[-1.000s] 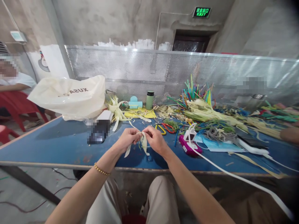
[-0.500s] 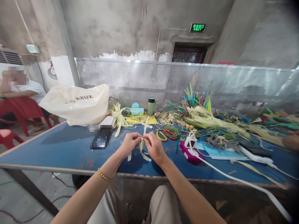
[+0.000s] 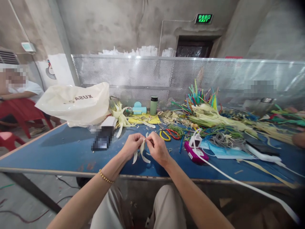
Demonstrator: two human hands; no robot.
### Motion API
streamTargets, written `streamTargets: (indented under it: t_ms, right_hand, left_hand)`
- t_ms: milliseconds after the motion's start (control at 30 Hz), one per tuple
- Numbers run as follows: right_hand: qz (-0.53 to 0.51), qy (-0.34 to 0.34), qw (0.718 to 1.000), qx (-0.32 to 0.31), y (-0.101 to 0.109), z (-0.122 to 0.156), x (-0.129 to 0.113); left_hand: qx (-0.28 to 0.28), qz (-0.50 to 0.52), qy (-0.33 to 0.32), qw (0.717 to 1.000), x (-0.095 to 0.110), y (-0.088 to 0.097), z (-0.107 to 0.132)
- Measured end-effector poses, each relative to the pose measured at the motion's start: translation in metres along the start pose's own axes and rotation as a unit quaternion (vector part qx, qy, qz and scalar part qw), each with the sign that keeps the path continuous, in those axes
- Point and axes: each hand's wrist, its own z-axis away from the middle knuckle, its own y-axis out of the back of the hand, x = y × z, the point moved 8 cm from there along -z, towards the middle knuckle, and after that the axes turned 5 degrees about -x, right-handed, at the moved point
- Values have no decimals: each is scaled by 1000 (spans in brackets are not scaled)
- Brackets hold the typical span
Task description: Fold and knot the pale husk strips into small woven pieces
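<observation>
Grip point(image 3: 157, 148) pinches thin, curling, papery strips point(image 3: 142, 152).

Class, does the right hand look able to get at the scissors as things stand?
Probably yes: the scissors lie just beyond the right hand, and nothing seems in the way, though that hand holds a pale strip.

white bag point(image 3: 78, 111) | black-capped green bottle point(image 3: 153, 107) | purple power block point(image 3: 193, 154) | lit exit sign point(image 3: 203, 19)
</observation>
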Motion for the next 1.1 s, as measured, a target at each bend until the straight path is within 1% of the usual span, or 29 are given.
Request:
streamTargets:
  t_ms: [133, 200, 267, 333, 367, 400, 467, 533, 600, 667, 700, 733, 767, 800, 833, 867, 900, 933, 967, 1000, 1067, 1100]
  right_hand:
    - [-12, -9, 1000, -9, 0, 0, 4]
    - [-53, -38, 998, -16, 2, -2, 10]
    - [-138, -112, 984, -21, 5, -5, 23]
    - [-242, -204, 948, -29, 6, -7, 36]
    - [-277, -238, 930, -37, 5, -9, 38]
    - [-295, -248, 921, -57, 4, -13, 36]
    - [-294, -238, 919, -113, -1, -23, 27]
    - [-282, -245, 921, -112, 1, -32, 26]
    - [-290, -262, 914, -109, 0, -39, 29]
    - [-322, -274, 899, -114, -4, -44, 35]
    - [-349, -281, 886, -121, -7, -46, 38]
    - [-383, -293, 868, -121, -10, -47, 43]
    - [-407, -305, 854, -113, -12, -47, 49]
    - [-417, -318, 845, -105, -14, -46, 55]
    - [-428, -326, 838, -98, -15, -45, 60]
    - [-437, -331, 832, -91, -16, -44, 65]
    - [-444, -336, 826, -87, -18, -42, 69]
    - [-452, -341, 819, -88, -20, -40, 72]
    - [-459, -345, 814, -89, -22, -37, 74]
    - [-463, -347, 810, -89, -23, -36, 76]
    - [-470, -347, 807, -90, -25, -33, 78]
    - [-471, -344, 807, -91, -25, -33, 79]
  left_hand:
    - [-4, 11, 2, 1000, -1, -2, 0]
    - [0, 11, -5, 1000, 1, -1, 0]
    - [17, -20, -32, 999, 9, 3, 1]
    - [41, -71, -79, 994, 24, 8, 2]
    - [48, -98, -104, 989, 32, 10, 2]
    - [53, -124, -128, 983, 41, 11, 3]
    - [45, -190, -171, 966, 57, 10, 2]
    - [44, -233, -205, 950, 69, 10, -1]
    - [40, -256, -202, 944, 72, 15, -9]
    - [22, -254, -181, 950, 70, 21, -20]
    - [16, -260, -179, 949, 70, 24, -25]
    - [30, -281, -188, 941, 73, 30, -28]
    - [79, -317, -204, 923, 79, 39, -27]
    - [149, -360, -220, 894, 86, 49, -24]
    - [202, -392, -223, 870, 91, 55, -21]
    - [225, -410, -220, 856, 93, 57, -19]
    - [214, -415, -211, 859, 92, 55, -19]
    - [169, -408, -191, 876, 87, 49, -23]
    - [106, -395, -161, 898, 78, 40, -27]
    - [59, -370, -138, 917, 70, 32, -30]
    - [14, -321, -126, 939, 62, 20, -34]
    - [-20, -291, -111, 950, 56, 13, -37]
